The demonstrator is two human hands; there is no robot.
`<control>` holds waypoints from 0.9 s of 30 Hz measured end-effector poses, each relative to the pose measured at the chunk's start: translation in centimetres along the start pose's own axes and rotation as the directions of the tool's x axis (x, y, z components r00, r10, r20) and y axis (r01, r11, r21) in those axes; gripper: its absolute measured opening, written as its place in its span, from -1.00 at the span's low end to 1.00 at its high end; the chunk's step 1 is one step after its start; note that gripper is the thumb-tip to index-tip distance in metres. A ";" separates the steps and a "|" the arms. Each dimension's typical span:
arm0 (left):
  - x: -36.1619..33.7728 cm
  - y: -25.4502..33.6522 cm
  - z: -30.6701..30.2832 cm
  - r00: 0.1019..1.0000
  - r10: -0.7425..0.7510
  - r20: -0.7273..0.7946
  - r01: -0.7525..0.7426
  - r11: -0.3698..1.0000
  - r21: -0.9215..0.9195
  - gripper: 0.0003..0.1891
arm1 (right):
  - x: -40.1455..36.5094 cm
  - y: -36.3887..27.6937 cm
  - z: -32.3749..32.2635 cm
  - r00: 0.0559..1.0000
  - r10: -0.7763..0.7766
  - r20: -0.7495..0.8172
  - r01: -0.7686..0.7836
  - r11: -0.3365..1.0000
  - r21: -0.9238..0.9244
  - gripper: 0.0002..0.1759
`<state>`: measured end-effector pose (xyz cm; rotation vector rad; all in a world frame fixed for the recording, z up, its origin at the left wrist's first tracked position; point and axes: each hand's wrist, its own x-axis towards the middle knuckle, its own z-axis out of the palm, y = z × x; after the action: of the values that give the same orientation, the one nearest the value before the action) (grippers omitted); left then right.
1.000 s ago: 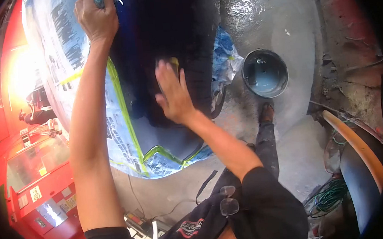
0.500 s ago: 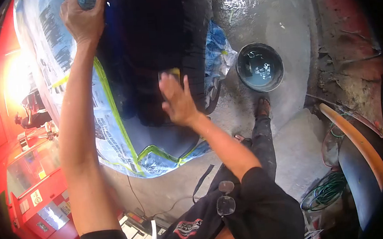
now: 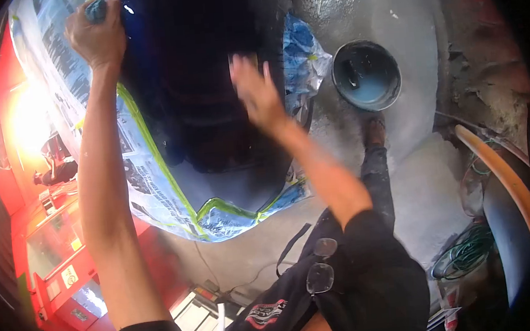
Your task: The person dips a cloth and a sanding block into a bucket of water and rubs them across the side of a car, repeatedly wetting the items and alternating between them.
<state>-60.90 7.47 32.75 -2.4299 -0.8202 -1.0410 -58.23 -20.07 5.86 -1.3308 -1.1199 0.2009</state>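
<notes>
A dark, wet, glossy car body panel (image 3: 212, 126) lies in front of me, bordered by newsprint masking sheets (image 3: 144, 175) and yellow-green tape (image 3: 153, 155). At the panel's left edge, my left hand (image 3: 98, 41) is closed around a crumpled blue sponge or cloth (image 3: 96, 12). Over the panel's middle, my right hand (image 3: 258, 97) has its fingers stretched forward and blurred by motion. Beneath its fingertips a small dark and yellowish block (image 3: 252, 59), seemingly a sanding block, shows only in part against the panel.
To the right, a dark bucket (image 3: 399, 83) of bluish water stands on the wet concrete floor (image 3: 414, 42), close to my foot (image 3: 374, 133). A coiled green hose (image 3: 465, 250) and an orange curved part (image 3: 502, 178) lie farther right. Red cabinets (image 3: 49, 269) stand at left.
My right hand has slid forward over the panel with the block. The left hand, with the blue sponge or cloth, sits farther left and slightly lower in view; the whole view has shifted somewhat.
</notes>
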 end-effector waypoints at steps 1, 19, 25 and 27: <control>0.0 0.1 0.3 1.000 -0.012 -0.007 0.012 1.000 -0.027 -0.49 | 4.6 1.9 0.4 0.991 0.074 -0.111 -0.065 0.995 0.076 -0.41; 1.1 1.7 0.0 0.987 0.128 0.095 -0.130 0.991 0.022 -0.70 | 18.6 5.9 2.9 0.929 0.301 -0.216 -0.283 0.953 0.111 -0.42; 4.9 3.4 2.0 0.983 0.160 0.092 -0.162 0.987 0.006 -0.77 | 6.9 0.2 0.5 0.972 0.233 -0.021 -0.232 0.971 0.054 -0.37; 5.0 3.6 1.8 0.981 0.180 0.075 -0.181 0.983 0.008 -0.76 | 14.0 3.6 0.9 0.966 0.224 -0.126 -0.211 0.971 0.108 -0.39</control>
<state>-54.90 7.54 34.87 -2.4889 -0.6135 -0.8786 -50.17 -8.73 10.06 -1.3617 -0.8377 0.3148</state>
